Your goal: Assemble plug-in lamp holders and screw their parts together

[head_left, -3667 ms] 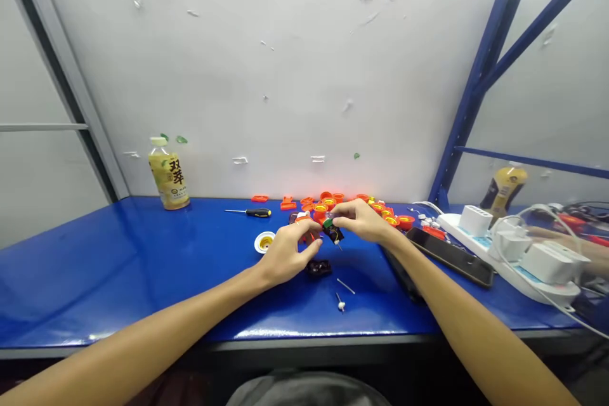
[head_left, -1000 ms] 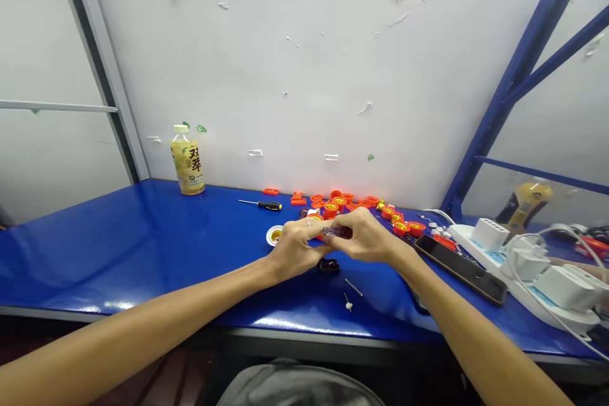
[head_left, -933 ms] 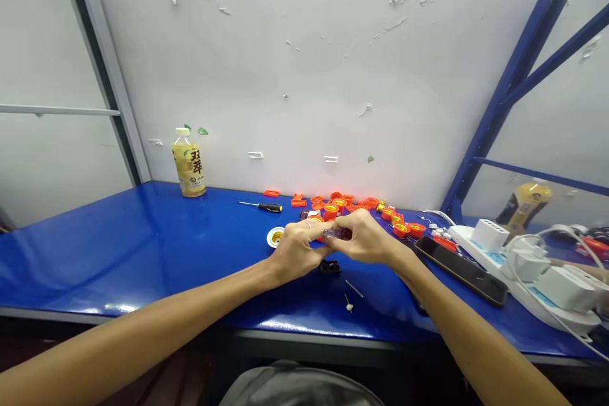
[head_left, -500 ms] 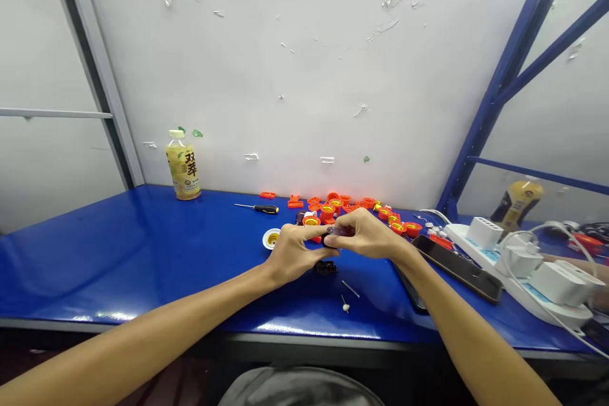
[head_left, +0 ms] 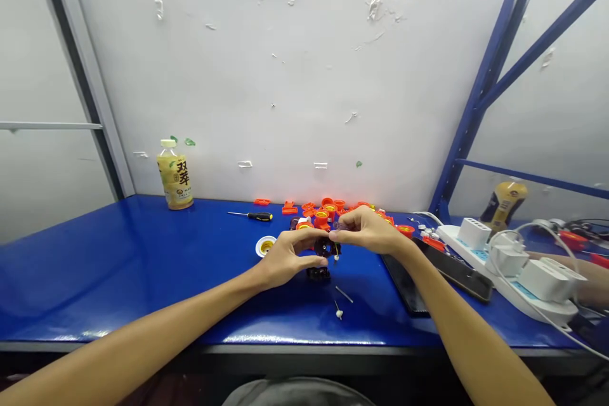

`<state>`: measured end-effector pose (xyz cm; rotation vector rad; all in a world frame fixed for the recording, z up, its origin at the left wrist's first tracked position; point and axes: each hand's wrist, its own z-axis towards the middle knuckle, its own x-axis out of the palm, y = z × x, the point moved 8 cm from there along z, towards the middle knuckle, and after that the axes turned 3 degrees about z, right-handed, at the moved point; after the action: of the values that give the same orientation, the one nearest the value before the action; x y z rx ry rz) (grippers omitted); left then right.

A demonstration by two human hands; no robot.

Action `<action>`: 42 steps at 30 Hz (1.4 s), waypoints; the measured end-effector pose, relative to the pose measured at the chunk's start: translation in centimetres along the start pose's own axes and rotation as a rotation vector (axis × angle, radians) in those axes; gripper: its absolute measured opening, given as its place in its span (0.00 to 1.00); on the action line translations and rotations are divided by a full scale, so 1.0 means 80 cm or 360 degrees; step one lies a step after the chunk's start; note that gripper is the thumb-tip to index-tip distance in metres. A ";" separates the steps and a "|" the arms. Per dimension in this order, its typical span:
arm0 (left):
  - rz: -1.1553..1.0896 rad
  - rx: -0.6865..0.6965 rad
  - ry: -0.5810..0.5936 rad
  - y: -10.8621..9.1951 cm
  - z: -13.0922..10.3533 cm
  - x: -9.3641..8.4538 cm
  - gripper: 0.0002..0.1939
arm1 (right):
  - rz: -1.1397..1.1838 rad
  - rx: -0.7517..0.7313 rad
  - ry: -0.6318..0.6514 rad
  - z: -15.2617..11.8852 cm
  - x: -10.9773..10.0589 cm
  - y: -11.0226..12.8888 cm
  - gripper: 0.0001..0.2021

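Head view: near the tabletop (head_left: 166,304) front edge, white-beaded pin (head_left: 339,314), then thin metal rod (head_left: 344,294), then dark plastic shell (head_left: 318,273). Just beyond, black housing (head_left: 323,247) between both hands: left hand (head_left: 285,257) gripping it, right hand (head_left: 373,231) pinching its upper right, fingertips partly hidden. Step looks like close handwork on housing; next move likely calls for left steady, right precise. Farther: orange plastic parts (head_left: 321,217), screwdriver (head_left: 259,216).

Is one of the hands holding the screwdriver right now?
No, the screwdriver is lying on the blue tabletop, apart from both the left hand and the right hand.
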<state>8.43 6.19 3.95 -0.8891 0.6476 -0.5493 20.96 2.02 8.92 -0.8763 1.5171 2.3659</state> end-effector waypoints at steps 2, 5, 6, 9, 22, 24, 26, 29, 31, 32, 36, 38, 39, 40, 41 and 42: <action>0.0031 -0.0008 -0.0002 -0.001 0.000 0.000 0.24 | 0.0001 0.0019 0.0015 -0.001 -0.001 0.000 0.25; 0.0121 0.0009 0.0001 -0.004 0.000 -0.002 0.23 | 0.0048 0.0054 0.0050 -0.005 -0.006 0.003 0.26; 0.0167 0.0024 -0.0002 -0.006 0.001 -0.003 0.22 | 0.0064 0.0073 0.0059 -0.007 -0.009 0.003 0.26; 0.0346 0.0115 -0.0057 -0.014 0.003 -0.008 0.18 | -0.0066 0.0181 0.0062 -0.013 -0.023 -0.006 0.26; 0.1056 0.0262 0.0442 -0.038 -0.019 0.022 0.18 | -0.0886 0.0483 0.0279 -0.005 0.006 -0.068 0.26; 0.1155 0.0259 0.0490 -0.038 -0.026 0.024 0.18 | -0.0889 0.0463 0.0289 -0.006 0.007 -0.066 0.26; 0.1208 0.0264 0.0516 -0.038 -0.031 0.025 0.18 | -0.0900 0.0416 0.0252 -0.007 0.001 -0.062 0.25; 0.1257 0.0288 0.0540 -0.033 -0.034 0.026 0.19 | -0.0921 0.0328 0.0183 -0.010 -0.009 -0.052 0.21; 0.1287 0.0312 0.0550 -0.029 -0.034 0.027 0.18 | -0.0902 0.0294 0.0216 -0.012 -0.011 -0.049 0.20; 0.1300 0.0322 0.0547 -0.028 -0.034 0.026 0.17 | -0.0884 0.0288 0.0261 -0.013 -0.009 -0.049 0.21; 0.1338 0.0366 0.0509 -0.028 -0.033 0.022 0.17 | -0.0855 0.0301 0.0424 -0.014 0.003 -0.055 0.23; 0.1361 0.0389 0.0499 -0.030 -0.033 0.020 0.18 | -0.0864 0.0287 0.0447 -0.012 0.008 -0.057 0.22; 0.1374 0.0397 0.0490 -0.032 -0.032 0.019 0.19 | -0.0873 0.0278 0.0459 -0.012 0.011 -0.058 0.22; 0.1388 0.0402 0.0476 -0.032 -0.031 0.017 0.20 | -0.0886 0.0271 0.0470 -0.011 0.013 -0.059 0.21; 0.1400 0.0407 0.0462 -0.033 -0.030 0.016 0.21 | -0.0902 0.0270 0.0479 -0.011 0.015 -0.059 0.20; 0.1407 0.0411 0.0450 -0.034 -0.029 0.015 0.22 | -0.0917 0.0276 0.0487 -0.011 0.017 -0.061 0.19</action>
<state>7.10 2.76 4.78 -0.2195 1.1098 0.0519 22.46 3.25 4.20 -1.4467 1.3031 1.7235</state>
